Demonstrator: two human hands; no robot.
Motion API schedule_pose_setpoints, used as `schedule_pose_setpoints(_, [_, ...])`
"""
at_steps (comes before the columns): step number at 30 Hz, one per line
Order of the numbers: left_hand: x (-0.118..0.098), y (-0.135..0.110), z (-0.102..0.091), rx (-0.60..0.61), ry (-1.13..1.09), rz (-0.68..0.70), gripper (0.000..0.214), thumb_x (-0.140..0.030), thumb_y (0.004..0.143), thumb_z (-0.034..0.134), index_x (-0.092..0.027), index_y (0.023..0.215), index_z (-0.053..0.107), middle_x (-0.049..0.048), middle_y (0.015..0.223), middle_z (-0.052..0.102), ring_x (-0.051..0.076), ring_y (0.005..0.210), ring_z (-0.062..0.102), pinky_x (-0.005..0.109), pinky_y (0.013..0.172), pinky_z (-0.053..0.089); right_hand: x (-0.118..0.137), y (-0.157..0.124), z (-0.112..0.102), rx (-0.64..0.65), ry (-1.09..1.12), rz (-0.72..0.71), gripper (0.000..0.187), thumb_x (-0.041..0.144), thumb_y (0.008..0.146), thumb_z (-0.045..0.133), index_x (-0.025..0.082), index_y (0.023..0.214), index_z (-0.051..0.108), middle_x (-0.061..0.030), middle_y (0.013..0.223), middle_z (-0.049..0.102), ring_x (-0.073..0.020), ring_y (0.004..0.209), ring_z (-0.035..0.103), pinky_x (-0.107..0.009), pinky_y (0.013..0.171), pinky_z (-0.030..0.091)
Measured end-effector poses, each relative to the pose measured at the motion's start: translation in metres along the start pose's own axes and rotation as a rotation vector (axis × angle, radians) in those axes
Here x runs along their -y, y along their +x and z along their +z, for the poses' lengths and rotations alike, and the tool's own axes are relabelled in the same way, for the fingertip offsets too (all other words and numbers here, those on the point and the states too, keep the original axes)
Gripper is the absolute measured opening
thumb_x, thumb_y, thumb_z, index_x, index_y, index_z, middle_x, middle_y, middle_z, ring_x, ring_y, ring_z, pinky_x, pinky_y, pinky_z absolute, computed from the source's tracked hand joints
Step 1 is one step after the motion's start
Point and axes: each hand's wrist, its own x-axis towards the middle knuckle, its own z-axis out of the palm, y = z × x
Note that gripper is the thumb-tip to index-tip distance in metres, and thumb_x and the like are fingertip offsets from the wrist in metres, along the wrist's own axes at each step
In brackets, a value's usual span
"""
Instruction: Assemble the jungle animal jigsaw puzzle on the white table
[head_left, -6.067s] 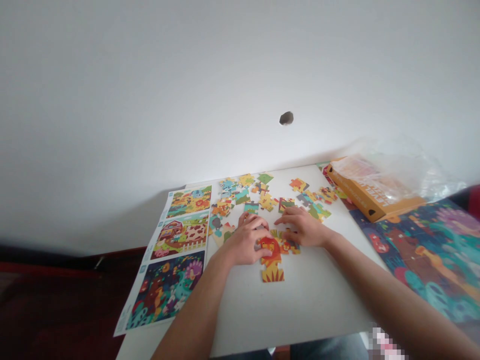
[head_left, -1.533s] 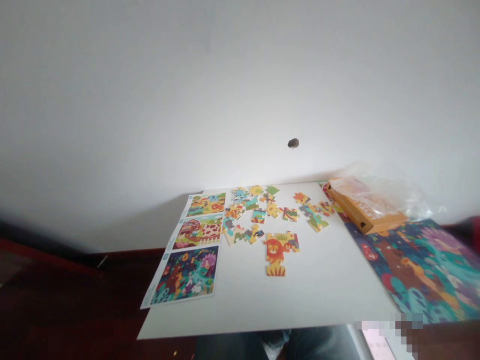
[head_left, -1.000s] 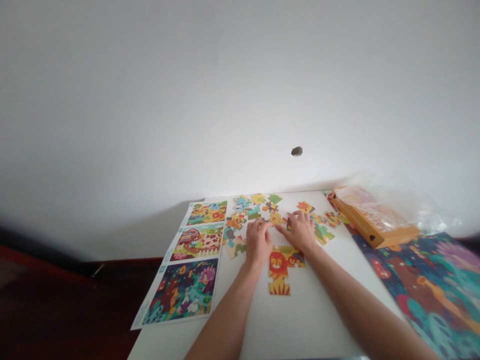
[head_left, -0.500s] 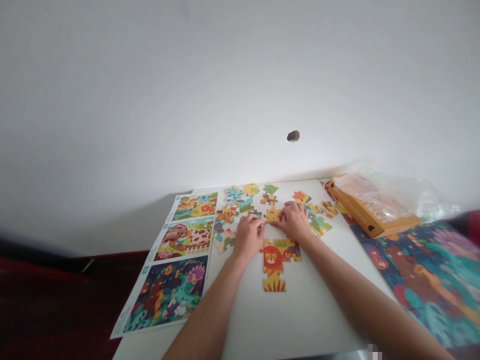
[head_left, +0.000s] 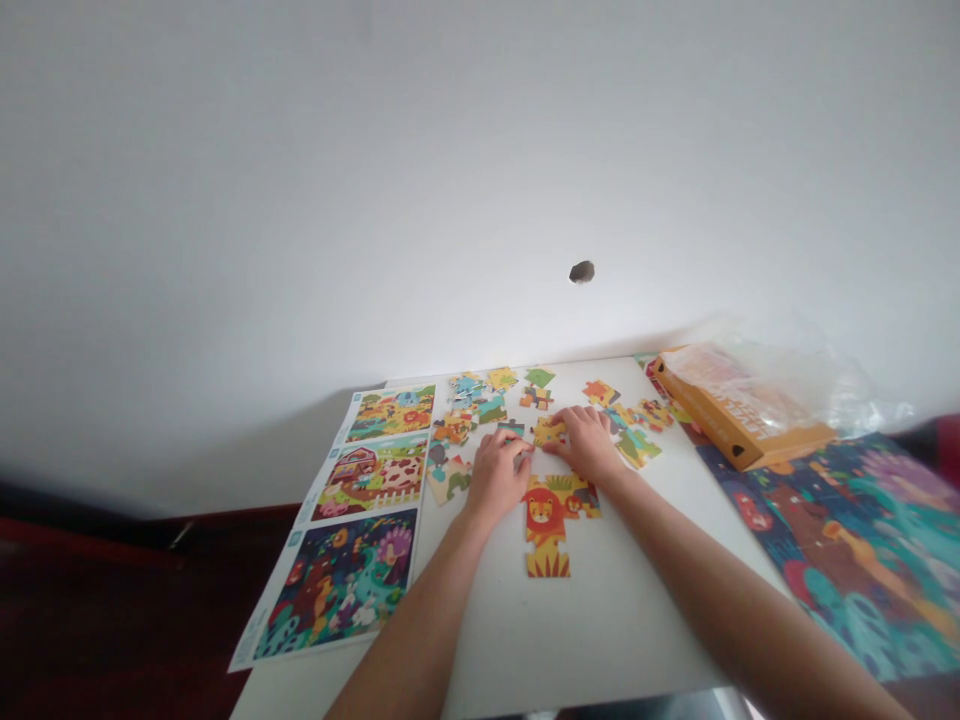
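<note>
Both my hands rest on a white table [head_left: 600, 620] among loose jigsaw pieces. My right hand [head_left: 590, 446] is curled, its fingertips pinching a yellow puzzle piece [head_left: 547, 432]. My left hand [head_left: 497, 472] is curled beside it, fingertips almost meeting the right hand's; what they press on is hidden. Just in front of both hands lies a joined cluster with a lion [head_left: 547, 522]. Several loose pieces [head_left: 480, 395] are scattered behind the hands.
A picture sheet with three scenes [head_left: 360, 500] lies at the table's left edge. An orange box [head_left: 739, 420] under a clear plastic bag [head_left: 795, 375] stands at the back right. A finished dark puzzle [head_left: 847, 540] covers the right side. A white wall rises behind.
Both hands were off the table 1.5 s ago, then came back to the loose pieces above the lion. In the last half second they have barely shifted.
</note>
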Motion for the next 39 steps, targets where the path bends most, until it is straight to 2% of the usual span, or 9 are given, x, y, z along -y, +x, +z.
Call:
schedule_pose_setpoints(2, [0.000,0.001,0.000,0.005,-0.005,-0.009,0.018,-0.009,0.083,0.060,-0.022,0.091,0.071,0.0053,0.102,0.063,0.022,0.101,0.059,0.039,0.094,0.050,-0.002,0.001,0.002,-0.030,0.051,0.017,0.033,0.040,0.081,0.073,0.023,0.107,0.063,-0.0088,0.110,0.066,-0.0292,0.107,0.054,-0.046,0.096,0.037])
schedule_pose_setpoints(8, [-0.003,0.001,-0.004,0.041,-0.010,-0.012,0.015,-0.014,0.082,0.065,-0.022,0.092,0.072,0.0061,0.103,0.062,0.023,0.103,0.059,0.040,0.095,0.050,-0.009,0.000,-0.012,-0.192,0.495,0.089,0.018,0.030,0.084,0.062,0.021,0.099,0.066,-0.0021,0.083,0.066,-0.0182,0.078,0.062,-0.032,0.078,0.048])
schedule_pose_setpoints(11, [-0.004,-0.001,-0.007,0.077,-0.007,-0.020,0.016,-0.021,0.082,0.068,-0.024,0.097,0.073,0.0066,0.106,0.060,0.025,0.107,0.058,0.043,0.098,0.048,-0.012,-0.005,-0.028,-0.065,0.610,0.100,0.022,0.034,0.085,0.061,0.021,0.100,0.071,-0.0017,0.080,0.069,-0.0172,0.073,0.063,-0.030,0.072,0.049])
schedule_pose_setpoints(15, [-0.007,-0.004,-0.010,0.128,0.008,0.005,0.026,-0.032,0.080,0.075,-0.029,0.105,0.072,0.0067,0.113,0.056,0.028,0.112,0.055,0.046,0.099,0.045,-0.013,-0.011,-0.041,0.118,0.564,0.035,0.022,0.032,0.085,0.060,0.021,0.096,0.076,-0.0030,0.082,0.073,-0.0174,0.072,0.064,-0.029,0.070,0.049])
schedule_pose_setpoints(18, [-0.008,-0.005,-0.012,0.162,0.041,0.024,0.032,-0.031,0.077,0.078,-0.031,0.108,0.072,0.0068,0.117,0.054,0.030,0.116,0.052,0.047,0.098,0.044,-0.008,-0.014,-0.043,0.197,0.487,-0.053,0.024,0.027,0.085,0.058,0.021,0.099,0.076,-0.0027,0.078,0.071,-0.0167,0.070,0.062,-0.029,0.070,0.048])
schedule_pose_setpoints(26, [-0.007,-0.005,-0.013,0.183,0.086,-0.019,0.030,-0.035,0.081,0.075,-0.032,0.111,0.071,0.0068,0.120,0.055,0.032,0.120,0.048,0.049,0.097,0.042,0.003,-0.020,-0.044,0.249,0.406,-0.290,0.029,0.015,0.083,0.054,0.022,0.098,0.078,-0.0033,0.074,0.068,-0.0161,0.068,0.059,-0.028,0.070,0.046])
schedule_pose_setpoints(30, [-0.005,-0.005,-0.014,0.182,0.094,-0.020,0.028,-0.034,0.083,0.074,-0.031,0.111,0.071,0.0062,0.122,0.055,0.031,0.121,0.048,0.046,0.097,0.042,0.003,-0.020,-0.047,0.235,0.410,-0.308,0.027,0.013,0.084,0.054,0.020,0.096,0.077,-0.0044,0.076,0.068,-0.0164,0.072,0.059,-0.028,0.072,0.045])
schedule_pose_setpoints(36, [-0.006,-0.004,-0.014,0.166,0.110,-0.026,0.023,-0.030,0.086,0.071,-0.031,0.109,0.072,0.0058,0.121,0.056,0.029,0.117,0.049,0.045,0.096,0.042,0.007,-0.025,-0.059,0.371,0.522,-0.206,0.022,0.017,0.087,0.056,0.018,0.097,0.075,-0.0003,0.069,0.063,-0.0116,0.060,0.052,-0.023,0.058,0.039])
schedule_pose_setpoints(39, [-0.006,-0.003,-0.014,0.153,0.115,-0.018,0.023,-0.026,0.086,0.071,-0.030,0.109,0.072,0.0057,0.121,0.057,0.028,0.118,0.048,0.044,0.096,0.041,0.011,-0.034,-0.058,0.373,0.483,-0.236,0.018,0.016,0.085,0.058,0.017,0.095,0.073,-0.0014,0.074,0.065,-0.0121,0.063,0.055,-0.023,0.062,0.041])
